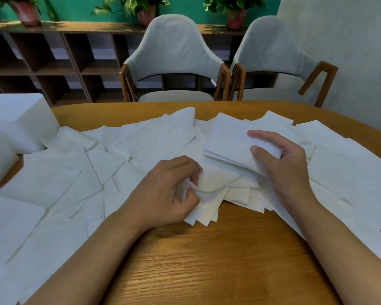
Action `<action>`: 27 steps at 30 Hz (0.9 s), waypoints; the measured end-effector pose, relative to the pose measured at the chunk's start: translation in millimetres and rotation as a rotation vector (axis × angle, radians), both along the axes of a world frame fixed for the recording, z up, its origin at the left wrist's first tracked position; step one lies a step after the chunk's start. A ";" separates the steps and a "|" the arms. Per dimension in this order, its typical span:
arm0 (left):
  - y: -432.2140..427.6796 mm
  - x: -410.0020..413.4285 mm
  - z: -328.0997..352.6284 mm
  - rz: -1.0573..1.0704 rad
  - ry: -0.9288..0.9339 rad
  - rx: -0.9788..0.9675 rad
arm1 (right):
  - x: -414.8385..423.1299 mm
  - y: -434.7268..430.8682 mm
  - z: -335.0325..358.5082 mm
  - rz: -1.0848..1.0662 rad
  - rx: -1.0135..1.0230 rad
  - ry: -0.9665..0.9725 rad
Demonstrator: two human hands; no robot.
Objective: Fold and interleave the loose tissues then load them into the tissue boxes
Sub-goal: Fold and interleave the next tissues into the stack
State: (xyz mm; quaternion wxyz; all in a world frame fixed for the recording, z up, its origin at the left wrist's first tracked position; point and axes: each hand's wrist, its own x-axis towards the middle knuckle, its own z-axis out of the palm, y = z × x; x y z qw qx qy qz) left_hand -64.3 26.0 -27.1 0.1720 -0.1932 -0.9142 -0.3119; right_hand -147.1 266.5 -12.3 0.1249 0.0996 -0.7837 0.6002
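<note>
Loose white tissues [53, 183] lie scattered in overlapping sheets across the wooden table [207, 260]. In the middle sits a folded stack of tissues [227, 142]. My right hand [282, 159] grips the stack's right end, thumb underneath and fingers on top, lifting the upper layers. My left hand [169, 190] pinches the edge of a single tissue [213, 183] that runs under the lifted stack. A white tissue box [15, 122] stands at the table's far left.
Two grey upholstered chairs [174, 58] with wooden arms stand behind the table. Beyond them are a dark wooden shelf unit [53, 62] and potted plants [141, 9]. Bare wood shows at the table's near middle, between my forearms.
</note>
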 end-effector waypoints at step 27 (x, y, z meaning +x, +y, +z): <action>-7.4 4.8 28.7 0.340 -0.403 0.282 | 6.1 -9.5 -3.2 0.029 0.049 -0.010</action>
